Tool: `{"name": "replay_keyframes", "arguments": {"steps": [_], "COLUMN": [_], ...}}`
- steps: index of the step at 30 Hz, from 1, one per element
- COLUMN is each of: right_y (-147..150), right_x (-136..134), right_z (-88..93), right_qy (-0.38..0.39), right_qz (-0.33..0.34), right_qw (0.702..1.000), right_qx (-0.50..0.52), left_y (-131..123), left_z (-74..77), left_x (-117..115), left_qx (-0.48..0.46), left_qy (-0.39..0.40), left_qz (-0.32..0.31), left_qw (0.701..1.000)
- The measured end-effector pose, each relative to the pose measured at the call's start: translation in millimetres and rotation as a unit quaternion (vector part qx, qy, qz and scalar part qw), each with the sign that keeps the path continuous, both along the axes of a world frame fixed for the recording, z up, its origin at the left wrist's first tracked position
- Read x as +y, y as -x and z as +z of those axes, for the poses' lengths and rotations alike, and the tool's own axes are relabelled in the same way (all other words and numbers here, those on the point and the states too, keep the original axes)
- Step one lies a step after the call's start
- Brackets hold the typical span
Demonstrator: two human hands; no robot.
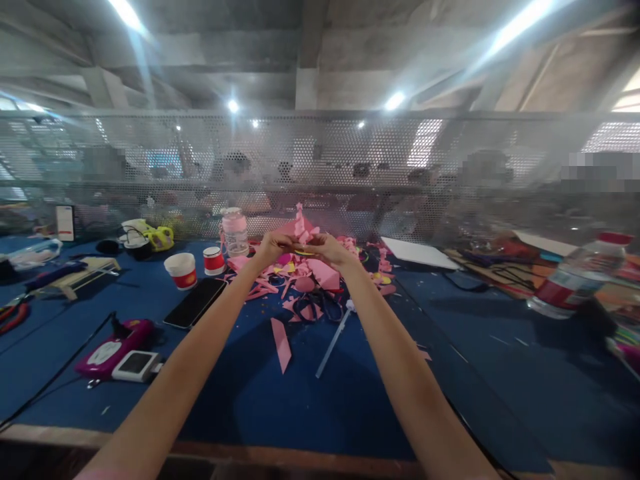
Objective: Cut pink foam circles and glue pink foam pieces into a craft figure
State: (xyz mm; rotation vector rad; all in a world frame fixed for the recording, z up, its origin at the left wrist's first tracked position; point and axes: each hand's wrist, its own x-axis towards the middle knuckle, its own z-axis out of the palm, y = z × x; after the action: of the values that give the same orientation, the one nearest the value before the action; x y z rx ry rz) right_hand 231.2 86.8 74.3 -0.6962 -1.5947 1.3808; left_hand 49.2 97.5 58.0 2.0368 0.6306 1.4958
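Observation:
Out over the middle of the table, my left hand (274,248) and my right hand (330,251) are closed on the base of a pink craft piece (301,228). It stands upright, with a narrow stacked top ending in a small star-like tip. Whether it is paper or foam I cannot tell. Below my hands lies a heap of pink scraps (303,268) with some yellow bits. Dark scissor-like handles (309,309) rest at its near edge. Closer to me are a loose pink strip (281,345) and a thin translucent stick (334,341) with a white end.
Left of the scraps stand a clear bottle (235,233), a red-and-white roll (214,261), a paper cup (181,271) and a black phone (195,303). A purple power strip (117,348) trails a cable. At right is a large bottle (580,277); a perforated screen (320,153) borders the back.

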Motion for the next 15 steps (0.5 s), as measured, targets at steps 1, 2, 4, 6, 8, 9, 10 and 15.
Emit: {"name": "replay_keyframes", "arguments": {"steps": [1, 2, 4, 6, 8, 9, 10, 15], "right_y": [4, 8, 13, 17, 20, 20, 21, 21], "right_x": [-1, -2, -2, -3, -4, -5, -6, -10], "right_z": [0.1, 0.2, 0.3, 0.3, 0.3, 0.3, 0.4, 0.6], "right_qy": [-0.013, -0.027, -0.051, -0.069, -0.084, -0.093, -0.104, -0.158], "right_qz": [-0.011, -0.032, -0.091, -0.139, -0.171, -0.19, -0.21, -0.29], "right_qw": [1.0, 0.999, 0.994, 0.987, 0.98, 0.976, 0.97, 0.943], "right_qx": [0.002, 0.006, 0.016, 0.032, 0.048, 0.056, 0.06, 0.033], "left_y": [1, 3, 4, 4, 1, 0, -2, -11], "left_z": [-0.1, -0.1, 0.2, 0.5, 0.7, 0.7, 0.5, -0.7], "left_x": [-2, -4, -5, -5, -7, -8, -9, -14], "left_qx": [-0.005, -0.012, -0.028, -0.042, -0.047, -0.049, -0.053, -0.076], "left_qy": [-0.002, 0.0, 0.017, 0.05, 0.095, 0.118, 0.14, 0.192], "left_qz": [0.006, 0.01, 0.011, 0.004, -0.02, -0.035, -0.052, -0.095], "left_qw": [1.0, 1.0, 0.999, 0.998, 0.994, 0.991, 0.987, 0.974]}}
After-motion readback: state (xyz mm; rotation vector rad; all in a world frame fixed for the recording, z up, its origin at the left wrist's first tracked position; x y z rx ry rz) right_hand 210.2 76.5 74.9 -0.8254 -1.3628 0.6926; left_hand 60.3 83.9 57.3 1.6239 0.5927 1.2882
